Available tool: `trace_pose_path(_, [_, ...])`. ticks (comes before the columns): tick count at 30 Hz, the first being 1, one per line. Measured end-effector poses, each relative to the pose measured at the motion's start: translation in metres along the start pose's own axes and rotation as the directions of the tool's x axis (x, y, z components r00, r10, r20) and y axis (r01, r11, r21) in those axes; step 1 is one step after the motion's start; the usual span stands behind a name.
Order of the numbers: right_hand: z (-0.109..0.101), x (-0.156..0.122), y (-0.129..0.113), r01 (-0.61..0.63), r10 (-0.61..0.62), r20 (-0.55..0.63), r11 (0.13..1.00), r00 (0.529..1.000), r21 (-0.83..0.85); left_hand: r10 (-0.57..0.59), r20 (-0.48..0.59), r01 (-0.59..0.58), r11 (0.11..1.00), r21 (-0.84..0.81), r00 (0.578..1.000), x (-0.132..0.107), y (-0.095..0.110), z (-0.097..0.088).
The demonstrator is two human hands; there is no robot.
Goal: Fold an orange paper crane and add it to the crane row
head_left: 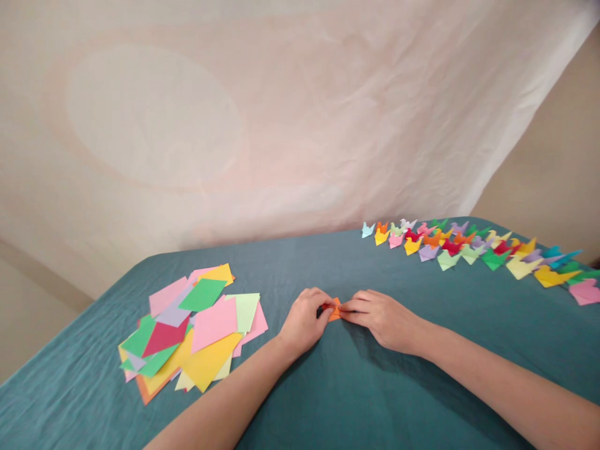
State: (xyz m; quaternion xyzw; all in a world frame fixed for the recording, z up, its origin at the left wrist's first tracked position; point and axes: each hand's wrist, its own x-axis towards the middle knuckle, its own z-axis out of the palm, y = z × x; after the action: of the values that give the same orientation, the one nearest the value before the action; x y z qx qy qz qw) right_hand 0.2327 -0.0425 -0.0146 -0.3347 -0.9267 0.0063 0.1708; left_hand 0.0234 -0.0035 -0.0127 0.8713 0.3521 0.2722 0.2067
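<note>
head view: a small folded orange paper [335,310] is pinched by the left hand [307,320], thumb against fingers, around the middle of the blue-green tablecloth [328,400]. its other side is touched by fingertips of the right hand [382,317], but whether it's gripped there too can't be told. loose colored sheets [213,326] are piled messily to the left, and little paper birds [452,247] are lined up in rows off to the right.

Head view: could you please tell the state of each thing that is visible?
Orange paper: folded small
Left hand: pinching orange paper
Right hand: touching orange paper
Loose sheets: flat, overlapping
Paper birds: folded, grouped
Tablecloth: spread, slightly wrinkled
Hanging cloth: creased
</note>
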Motion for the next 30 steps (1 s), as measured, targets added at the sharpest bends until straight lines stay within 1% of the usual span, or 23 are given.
trace_pose_path(3, [0.001, 0.0, 0.001, 0.009, -0.009, -0.018, 1.0, 1.0, 0.007, 0.032, 0.013, -0.032, 0.999, 0.021, 0.999, -0.004, 0.0, -0.002])
trace_pose_path(6, [0.001, 0.001, 0.001, 0.011, -0.01, -0.021, 1.0, 1.0, 0.01, 0.07, 0.036, -0.073, 0.991, 0.11, 0.997, -0.008, 0.002, -0.005])
trace_pose_path(11, [-0.001, 0.002, -0.001, -0.005, 0.005, 0.001, 1.0, 1.0, 0.002, 0.123, 0.15, -0.165, 0.937, 0.309, 0.981, -0.012, 0.009, -0.012])
trace_pose_path(13, [-0.001, 0.001, -0.001, -0.011, 0.011, 0.014, 1.0, 1.0, -0.001, 0.128, 0.19, -0.189, 0.917, 0.352, 0.973, -0.012, 0.012, -0.014])
trace_pose_path(16, [0.0, 0.0, -0.001, -0.016, 0.016, 0.025, 1.0, 1.0, 0.0, 0.119, 0.205, -0.19, 0.907, 0.376, 0.971, -0.011, 0.014, -0.016])
trace_pose_path(20, [0.001, 0.0, -0.001, -0.021, 0.021, 0.017, 1.0, 1.0, 0.002, 0.102, 0.175, -0.154, 0.936, 0.317, 0.979, -0.011, 0.011, -0.015])
trace_pose_path(23, [0.0, 0.0, -0.002, -0.02, 0.02, 0.005, 1.0, 1.0, 0.001, 0.069, 0.103, -0.09, 0.973, 0.212, 0.992, -0.012, 0.006, -0.015])
trace_pose_path(27, [0.001, 0.0, -0.002, -0.009, 0.009, -0.015, 1.0, 1.0, -0.01, -0.008, 0.017, 0.006, 0.996, 0.088, 1.0, -0.011, 0.0, -0.013])
trace_pose_path(30, [0.003, 0.0, 0.0, 0.005, -0.006, -0.051, 1.0, 0.999, -0.022, -0.078, -0.03, 0.079, 0.996, 0.047, 0.997, -0.008, -0.003, -0.009])
